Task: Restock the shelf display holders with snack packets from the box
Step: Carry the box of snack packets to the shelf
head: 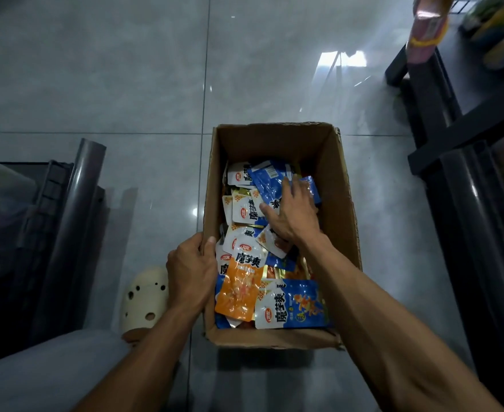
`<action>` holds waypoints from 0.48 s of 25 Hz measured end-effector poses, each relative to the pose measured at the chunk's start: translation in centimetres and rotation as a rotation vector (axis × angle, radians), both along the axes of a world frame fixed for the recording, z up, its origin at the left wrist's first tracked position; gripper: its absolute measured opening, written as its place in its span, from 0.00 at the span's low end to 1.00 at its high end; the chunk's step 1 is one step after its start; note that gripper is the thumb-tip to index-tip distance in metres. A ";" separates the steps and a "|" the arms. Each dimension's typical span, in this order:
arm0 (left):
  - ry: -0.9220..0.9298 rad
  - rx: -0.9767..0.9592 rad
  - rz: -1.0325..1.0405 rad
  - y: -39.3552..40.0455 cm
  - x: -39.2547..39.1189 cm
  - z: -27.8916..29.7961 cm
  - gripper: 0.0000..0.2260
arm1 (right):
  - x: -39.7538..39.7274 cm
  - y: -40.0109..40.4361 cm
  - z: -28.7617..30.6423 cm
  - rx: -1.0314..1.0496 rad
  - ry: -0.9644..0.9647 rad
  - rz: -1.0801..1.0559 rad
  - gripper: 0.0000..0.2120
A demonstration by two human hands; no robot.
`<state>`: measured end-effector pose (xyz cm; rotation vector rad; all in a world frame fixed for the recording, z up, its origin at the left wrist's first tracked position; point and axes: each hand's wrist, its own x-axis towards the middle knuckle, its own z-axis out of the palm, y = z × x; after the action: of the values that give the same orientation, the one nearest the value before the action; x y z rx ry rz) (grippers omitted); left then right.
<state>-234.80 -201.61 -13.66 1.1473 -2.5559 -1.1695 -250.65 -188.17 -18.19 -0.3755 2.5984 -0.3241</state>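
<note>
cardboard: one open box (338, 185) sits on the grey tiled floor (125, 84), filled with a loose heap of blue, white and orange snack packets (244, 257), too jumbled to count. the left hand (191, 270) grips the box's left wall. the right hand (292, 215) lies on a blue packet (270, 182), fingers spread flat. one cream clog (145, 298) stands beside the box.

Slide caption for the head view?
Left hand grips the cardboard box wall; right hand reaches into snack packets.
</note>
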 end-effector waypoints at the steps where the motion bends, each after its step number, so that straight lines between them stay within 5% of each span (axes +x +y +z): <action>1: 0.026 0.019 -0.002 -0.1 0.1 -0.1 0.13 | -0.7 0.0 -0.8 0.030 -0.053 0.008 0.37; 4: 0.068 0.023 -0.003 -0.2 0.2 -0.5 0.12 | 0.8 0.7 -2.0 0.066 -0.162 0.067 0.30; 7: 0.075 -0.004 -0.002 -0.1 0.3 -0.4 0.12 | 4.6 1.8 -1.4 0.171 -0.019 0.312 0.28; 12: 0.087 -0.010 -0.019 -0.1 0.4 -0.1 0.13 | 1.8 2.4 0.1 0.179 -0.208 0.260 0.51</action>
<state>-234.43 -201.73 -13.78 1.0485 -2.5107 -1.1823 -248.86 -185.76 -18.06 -0.5758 2.3189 -0.0368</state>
